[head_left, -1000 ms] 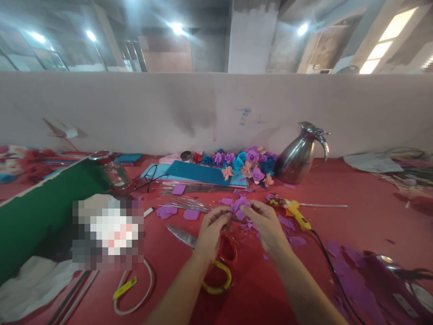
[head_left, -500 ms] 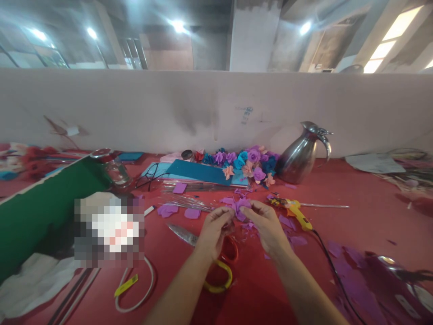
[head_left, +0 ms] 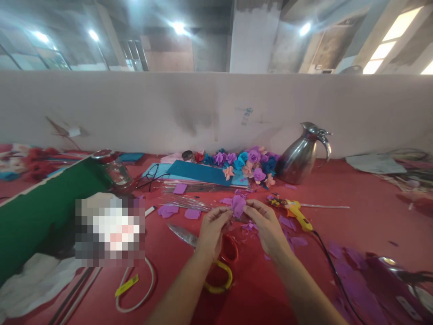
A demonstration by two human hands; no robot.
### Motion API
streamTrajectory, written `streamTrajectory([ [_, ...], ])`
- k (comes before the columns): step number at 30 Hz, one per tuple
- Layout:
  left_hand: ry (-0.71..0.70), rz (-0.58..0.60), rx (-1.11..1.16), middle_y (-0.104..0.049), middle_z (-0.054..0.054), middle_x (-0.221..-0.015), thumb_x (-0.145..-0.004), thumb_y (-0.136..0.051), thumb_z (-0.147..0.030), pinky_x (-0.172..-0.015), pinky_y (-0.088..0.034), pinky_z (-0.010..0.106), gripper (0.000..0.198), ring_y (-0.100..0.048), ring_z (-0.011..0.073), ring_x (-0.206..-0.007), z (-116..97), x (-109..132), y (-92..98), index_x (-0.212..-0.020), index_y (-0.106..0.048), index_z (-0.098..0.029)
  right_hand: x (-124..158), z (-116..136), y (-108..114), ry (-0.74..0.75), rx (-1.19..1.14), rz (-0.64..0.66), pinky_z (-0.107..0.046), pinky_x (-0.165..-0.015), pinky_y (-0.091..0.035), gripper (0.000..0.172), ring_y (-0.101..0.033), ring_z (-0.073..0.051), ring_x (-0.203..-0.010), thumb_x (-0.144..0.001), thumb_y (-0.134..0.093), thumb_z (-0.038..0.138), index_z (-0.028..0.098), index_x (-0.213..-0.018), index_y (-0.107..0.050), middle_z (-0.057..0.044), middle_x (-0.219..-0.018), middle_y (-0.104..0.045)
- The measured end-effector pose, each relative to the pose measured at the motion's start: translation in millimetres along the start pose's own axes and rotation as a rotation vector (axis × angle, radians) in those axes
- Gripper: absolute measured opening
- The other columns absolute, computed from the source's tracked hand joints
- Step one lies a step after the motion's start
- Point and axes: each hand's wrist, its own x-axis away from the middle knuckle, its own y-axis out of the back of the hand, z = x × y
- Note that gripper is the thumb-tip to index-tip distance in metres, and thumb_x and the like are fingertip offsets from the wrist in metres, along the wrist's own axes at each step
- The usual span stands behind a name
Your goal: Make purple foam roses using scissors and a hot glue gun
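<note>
As viewed from the head camera, a purple paper piece (head_left: 238,205) is held just above the red table (head_left: 355,225), pinched between both hands. The left hand (head_left: 211,230) is closed on its lower edge from 8 o'clock, thumb and forefinger tips pressed together. The right hand (head_left: 267,225) is closed on the opposite lower edge from 4 o'clock. Neither hand is released, and both are equally near. The long axis of the piece is read as upright, 12 to 6, with the free end above the fingertips. Both forearms enter from 6 o'clock and converge, backs of the hands turned up. Scissors (head_left: 221,271) with red and yellow handles are noted under the left wrist, the blade pointing to 10 o'clock. A yellow glue gun (head_left: 296,212) lies at 3 o'clock of the right hand, near but apart. Thin wires (head_left: 184,201) lie at 10 o'clock of the left hand. Paper flowers (head_left: 245,162) and a steel jug (head_left: 299,155) are recorded at 12 and 1 o'clock. Whether a wire is fixed in the piece cannot be told.
</note>
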Motion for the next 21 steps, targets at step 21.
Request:
streamTrajectory([
  [21,-0.074,-0.021,-0.056,-0.060,0.000,-0.060,-0.062,-0.075,-0.029,-0.056,-0.038,0.020,0.018,-0.047,0.0078,-0.056,3.6,-2.1,4.2,-0.073,-0.074,-0.014,-1.1,-3.3,-1.5,-0.003,0.079,-0.024,-0.027,-0.068,-0.046,0.013,-0.057,-0.015,-0.062,-0.064,-0.069,0.031,0.019,-0.061,-0.065,0.000,-0.061,-0.064],
])
